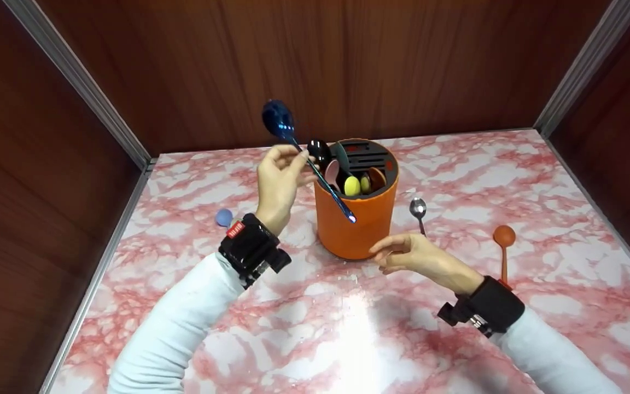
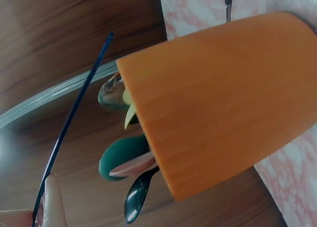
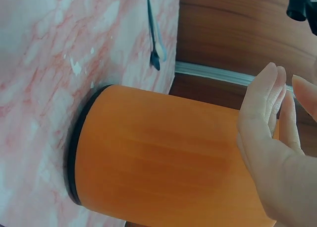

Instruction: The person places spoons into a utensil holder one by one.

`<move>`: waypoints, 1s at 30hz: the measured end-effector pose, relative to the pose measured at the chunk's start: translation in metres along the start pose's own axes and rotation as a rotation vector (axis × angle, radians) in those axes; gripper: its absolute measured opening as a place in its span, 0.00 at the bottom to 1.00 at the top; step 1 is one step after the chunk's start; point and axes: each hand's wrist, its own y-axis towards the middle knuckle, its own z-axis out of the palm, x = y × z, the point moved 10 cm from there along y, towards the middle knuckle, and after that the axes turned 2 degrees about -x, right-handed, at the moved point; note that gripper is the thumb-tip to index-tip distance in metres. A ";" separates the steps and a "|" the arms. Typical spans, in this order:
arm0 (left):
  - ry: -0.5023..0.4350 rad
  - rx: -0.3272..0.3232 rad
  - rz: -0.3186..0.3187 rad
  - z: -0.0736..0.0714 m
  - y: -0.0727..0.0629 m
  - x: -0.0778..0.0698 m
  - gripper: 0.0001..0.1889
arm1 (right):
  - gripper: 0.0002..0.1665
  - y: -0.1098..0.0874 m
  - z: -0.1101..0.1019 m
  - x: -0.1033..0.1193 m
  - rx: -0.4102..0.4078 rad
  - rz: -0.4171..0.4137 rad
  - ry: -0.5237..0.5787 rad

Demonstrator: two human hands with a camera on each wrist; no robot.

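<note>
My left hand [image 1: 279, 183] pinches a shiny dark-blue metal spoon [image 1: 278, 119] by its long handle. The spoon is tilted, bowl up to the left, and its handle end slants down in front of an orange utensil holder [image 1: 354, 227]. In the left wrist view the spoon's handle [image 2: 74, 108] stands apart from the holder's rim. Several spoons poke out of the holder, among them a black one [image 1: 319, 153], a pink one [image 1: 332, 172] and a yellow one [image 1: 352, 186]. By the holder's lower right side, my right hand [image 1: 421, 257] holds nothing, its fingers loosely bent.
On the red-and-white marbled table [image 1: 304, 328] lie a silver spoon [image 1: 418, 208] right of the holder, an orange spoon [image 1: 504, 236] farther right, and a lilac spoon [image 1: 223, 217] at the left, partly hidden by my left wrist. Brown wood-look panels [image 1: 194, 71] enclose the back and sides.
</note>
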 end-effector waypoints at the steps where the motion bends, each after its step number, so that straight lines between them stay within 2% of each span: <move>1: 0.019 -0.009 0.022 -0.001 0.002 -0.004 0.03 | 0.14 -0.001 -0.001 -0.001 -0.001 0.000 -0.002; 5: 0.087 -0.057 0.116 -0.005 0.007 -0.017 0.03 | 0.14 -0.002 -0.003 -0.004 -0.007 0.002 0.000; 8: 0.057 -0.079 0.155 -0.007 0.009 -0.023 0.04 | 0.13 -0.003 -0.004 -0.006 -0.014 0.006 0.018; 13: -0.011 -0.075 0.196 -0.007 0.009 -0.028 0.04 | 0.12 -0.005 -0.004 -0.009 -0.021 0.018 0.048; 21: 0.063 -0.078 0.326 -0.004 0.007 -0.038 0.03 | 0.12 -0.004 -0.005 -0.012 -0.027 0.018 0.064; 30: 0.124 -0.066 0.354 -0.001 0.004 -0.035 0.03 | 0.12 -0.007 -0.007 -0.016 -0.032 0.027 0.065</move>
